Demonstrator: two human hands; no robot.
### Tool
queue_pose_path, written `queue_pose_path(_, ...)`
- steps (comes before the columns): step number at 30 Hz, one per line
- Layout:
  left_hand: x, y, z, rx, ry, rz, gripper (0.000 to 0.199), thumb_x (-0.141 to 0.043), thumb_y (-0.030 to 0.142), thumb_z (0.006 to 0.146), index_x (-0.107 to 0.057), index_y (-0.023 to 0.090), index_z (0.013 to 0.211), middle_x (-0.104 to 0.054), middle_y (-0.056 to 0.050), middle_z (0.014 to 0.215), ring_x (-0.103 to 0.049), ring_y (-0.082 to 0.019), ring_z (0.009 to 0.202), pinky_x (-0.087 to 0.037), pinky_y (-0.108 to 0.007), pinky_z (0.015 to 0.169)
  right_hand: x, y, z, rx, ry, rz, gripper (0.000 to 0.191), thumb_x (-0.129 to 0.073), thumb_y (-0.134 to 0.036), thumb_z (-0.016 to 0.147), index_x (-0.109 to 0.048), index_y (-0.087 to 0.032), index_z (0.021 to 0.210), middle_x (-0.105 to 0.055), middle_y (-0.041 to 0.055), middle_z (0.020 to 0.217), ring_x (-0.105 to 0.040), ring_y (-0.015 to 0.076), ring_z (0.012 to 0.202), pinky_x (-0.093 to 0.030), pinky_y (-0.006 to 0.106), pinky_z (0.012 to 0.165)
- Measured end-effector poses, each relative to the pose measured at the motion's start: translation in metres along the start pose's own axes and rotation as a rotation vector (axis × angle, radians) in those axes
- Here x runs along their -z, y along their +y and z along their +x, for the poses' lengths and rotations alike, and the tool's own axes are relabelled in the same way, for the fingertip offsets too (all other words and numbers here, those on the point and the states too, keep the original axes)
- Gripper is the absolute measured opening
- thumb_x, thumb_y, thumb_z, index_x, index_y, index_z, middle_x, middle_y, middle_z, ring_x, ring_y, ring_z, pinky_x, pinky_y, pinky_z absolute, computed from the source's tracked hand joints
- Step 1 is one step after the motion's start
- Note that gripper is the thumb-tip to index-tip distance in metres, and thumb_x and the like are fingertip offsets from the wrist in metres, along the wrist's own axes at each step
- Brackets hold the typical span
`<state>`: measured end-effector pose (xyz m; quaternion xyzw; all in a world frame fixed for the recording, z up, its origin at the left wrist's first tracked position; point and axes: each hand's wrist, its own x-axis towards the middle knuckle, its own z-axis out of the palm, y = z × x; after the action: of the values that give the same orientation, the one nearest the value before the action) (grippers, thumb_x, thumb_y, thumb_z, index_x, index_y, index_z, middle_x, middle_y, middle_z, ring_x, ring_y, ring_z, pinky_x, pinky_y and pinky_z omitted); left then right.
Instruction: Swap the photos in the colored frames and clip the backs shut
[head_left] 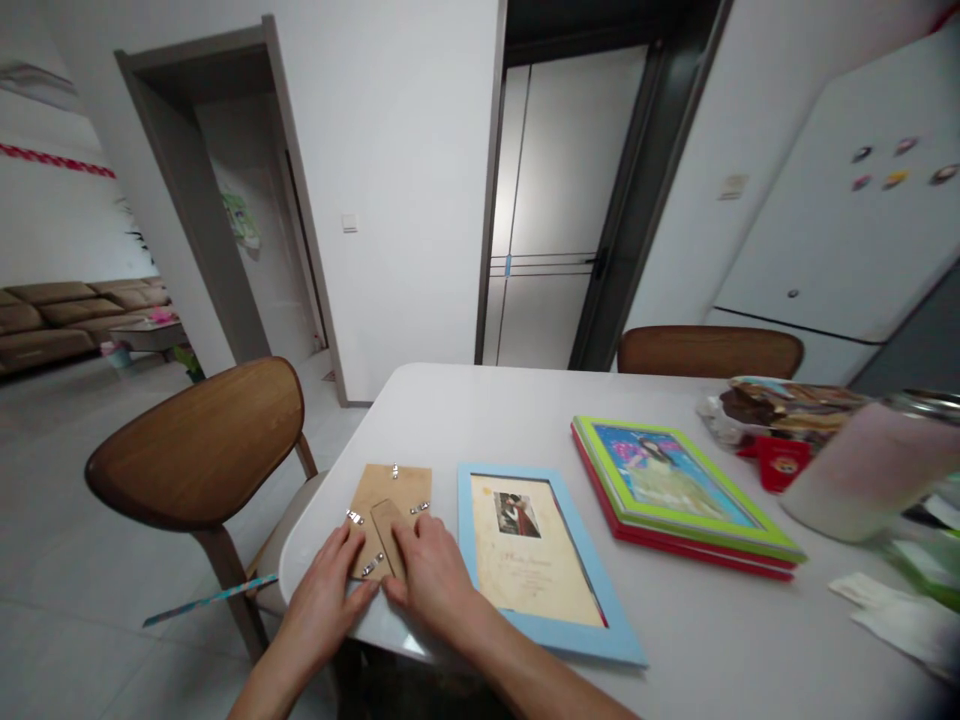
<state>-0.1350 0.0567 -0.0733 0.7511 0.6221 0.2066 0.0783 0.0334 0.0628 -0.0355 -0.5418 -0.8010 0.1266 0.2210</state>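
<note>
A brown backing board of a picture frame lies at the table's left corner, with several metal clips and a fold-out stand on it. My left hand grips its left and near edge, thumb bent inward. On the other side my right hand holds the board by its right and near part, fingers at the stand. The thumbs nearly meet at the near edge; the fingers cover part of the board. Right of my hands lies a light blue picture frame around a cream sheet with a small photo.
Stacked green and red picture frames lie right on the white table. Beyond them are a red packet, a pinkish container and white tissue. Wooden chairs stand left and behind. A patterned blue strip juts out left.
</note>
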Motion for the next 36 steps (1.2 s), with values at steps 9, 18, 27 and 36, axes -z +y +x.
queue_pose_path(9,0.021,0.045,0.005,-0.447,0.376,0.052,0.061,-0.053,0.042,0.073,-0.031,0.016,0.124,-0.036,-0.015,0.129,-0.032,-0.027,0.119,-0.035,-0.042,0.094,0.077,0.019,-0.024,0.067,0.136,0.294,0.032,-0.052,-0.017,0.063,-0.056,-0.019,0.094,-0.049,0.0046,0.091,-0.049,0.0151,0.083,-0.04,0.029,0.077)
queue_pose_path(18,-0.047,0.139,0.009,-0.48,0.206,-0.069,0.065,-0.063,0.05,0.061,-0.045,0.012,0.111,-0.052,-0.018,0.113,-0.05,-0.028,0.103,-0.047,-0.043,0.082,0.107,0.102,-0.081,-0.201,0.001,0.093,0.032,-0.048,-0.022,0.064,-0.061,-0.016,0.092,-0.055,0.0076,0.09,-0.053,0.0179,0.083,-0.041,0.03,0.078)
queue_pose_path(27,-0.038,0.144,0.01,-0.386,0.029,-0.091,0.027,-0.062,0.024,0.068,-0.055,0.019,0.094,-0.055,-0.01,0.111,-0.048,-0.026,0.105,-0.039,-0.047,0.088,0.078,0.119,-0.081,-0.15,0.077,0.013,0.037,-0.046,-0.021,0.064,-0.06,-0.012,0.097,-0.054,0.0103,0.096,-0.049,0.0197,0.092,-0.037,0.031,0.085)
queue_pose_path(36,-0.023,0.144,0.015,-0.311,-0.135,-0.172,0.012,-0.046,0.014,0.076,-0.057,0.02,0.075,-0.058,-0.005,0.103,-0.052,-0.019,0.099,-0.028,-0.048,0.094,0.051,0.121,-0.077,-0.07,0.235,-0.08,0.029,-0.049,-0.023,0.068,-0.06,-0.018,0.095,-0.055,0.0106,0.096,-0.047,0.0234,0.091,-0.038,0.039,0.079)
